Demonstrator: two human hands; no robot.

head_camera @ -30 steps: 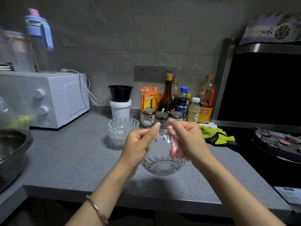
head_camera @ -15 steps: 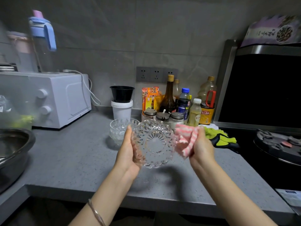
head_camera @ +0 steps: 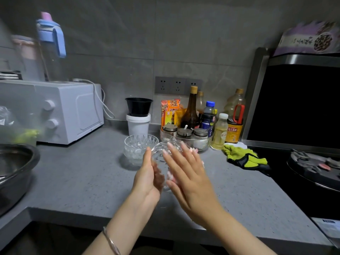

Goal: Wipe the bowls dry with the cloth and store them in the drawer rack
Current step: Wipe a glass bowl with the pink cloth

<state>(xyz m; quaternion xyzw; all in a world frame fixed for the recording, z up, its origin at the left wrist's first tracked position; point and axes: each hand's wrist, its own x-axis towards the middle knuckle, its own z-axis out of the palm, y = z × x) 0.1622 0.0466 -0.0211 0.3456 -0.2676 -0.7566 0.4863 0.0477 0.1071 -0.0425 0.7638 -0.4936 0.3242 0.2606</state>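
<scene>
Left hand [head_camera: 147,178] cups bowl [head_camera: 159,155] on edge over counter [head_camera: 82,172], fingers curved behind. Right hand [head_camera: 185,173] was beside the bowl a half-second ago; it is now flat-fingered, pressing cloth [head_camera: 172,178] inside. Wiping resumed. Second bowl [head_camera: 140,147] waits behind.

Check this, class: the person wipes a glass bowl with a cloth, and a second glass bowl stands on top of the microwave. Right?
Wrong place. In the head view the second glass bowl stands on the counter, in front of the white tub; the rest holds.
</scene>
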